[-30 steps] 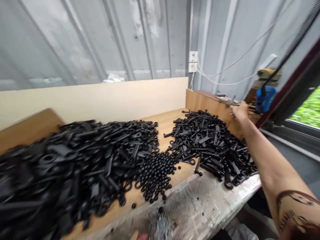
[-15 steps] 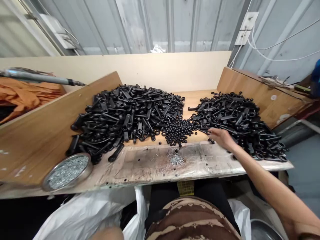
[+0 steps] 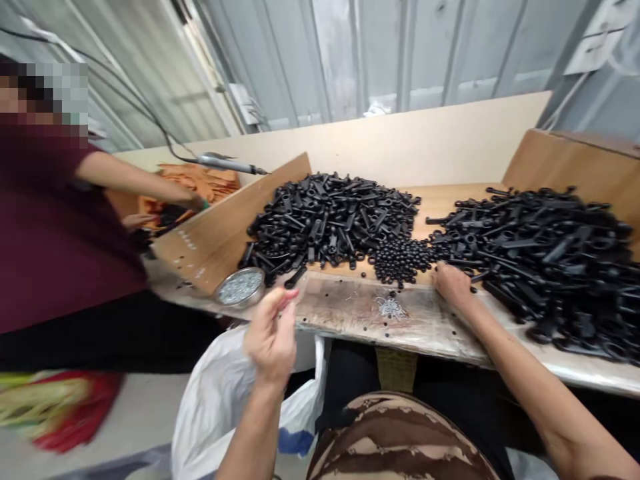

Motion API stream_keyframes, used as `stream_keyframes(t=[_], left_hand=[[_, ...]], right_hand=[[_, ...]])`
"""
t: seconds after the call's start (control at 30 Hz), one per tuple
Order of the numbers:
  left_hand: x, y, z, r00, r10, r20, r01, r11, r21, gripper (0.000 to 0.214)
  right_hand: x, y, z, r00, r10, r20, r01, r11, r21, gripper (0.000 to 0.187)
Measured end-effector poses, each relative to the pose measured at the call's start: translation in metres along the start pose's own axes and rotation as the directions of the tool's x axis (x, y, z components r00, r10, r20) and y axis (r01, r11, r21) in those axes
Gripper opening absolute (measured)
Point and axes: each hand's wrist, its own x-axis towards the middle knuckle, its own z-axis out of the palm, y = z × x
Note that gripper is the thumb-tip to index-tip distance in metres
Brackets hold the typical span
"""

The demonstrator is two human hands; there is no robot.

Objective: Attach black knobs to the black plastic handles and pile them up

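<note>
My left hand (image 3: 273, 333) is raised in front of the table's edge, its thumb and fingertips pinched together; what they hold is too small to see. My right hand (image 3: 453, 285) rests on the worn table top (image 3: 345, 310), fingers curled down at the near edge of the right heap of black lever-shaped parts (image 3: 545, 253). A patch of small black beads (image 3: 400, 257) lies just left of that hand. A little cluster of tiny metal screws (image 3: 391, 307) sits on the table between my hands. A second heap of black parts (image 3: 330, 213) lies further left.
A round metal bowl of small silver screws (image 3: 240, 288) stands at the table's left front, beside a slanted wooden divider (image 3: 220, 227). A white plastic bag (image 3: 215, 393) hangs below the edge. At left a co-worker in a maroon shirt (image 3: 50, 227) handles orange pieces (image 3: 200, 183).
The view has swung left and the co-worker has come into sight. My left hand has risen into view, pinched. My right hand has come off the far right board to the near edge of the right heap.
</note>
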Motion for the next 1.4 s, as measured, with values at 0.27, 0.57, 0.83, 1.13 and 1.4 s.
stream_keyframes(t=[0.27,0.57,0.83,1.13,1.4], left_hand=[[0.021,-0.100,0.001,0.951,-0.274,0.143,0.133,0.781,0.610,0.033],[0.104,-0.120,0.053,0.844,-0.435,0.314,0.012,0.600,0.800,0.035],[0.128,-0.128,0.052,0.684,-0.586,0.433,0.066,0.642,0.764,0.013],[0.066,-0.031,0.113,0.498,-0.421,0.758,0.744,0.656,-0.125,0.023],[-0.012,0.044,0.188,0.425,-0.222,0.878,0.656,0.744,-0.130,0.009]], right_hand=[[0.012,0.002,0.022,0.987,-0.115,-0.110,0.092,0.978,-0.188,0.023],[0.018,0.017,0.029,0.990,-0.133,-0.041,0.128,0.986,-0.109,0.025],[0.016,0.030,0.034,0.992,-0.106,-0.070,0.122,0.954,0.274,0.019],[-0.005,-0.030,-0.034,0.944,-0.199,0.263,-0.319,-0.345,0.883,0.028],[-0.053,-0.045,-0.039,0.945,-0.149,0.290,-0.325,-0.513,0.795,0.019]])
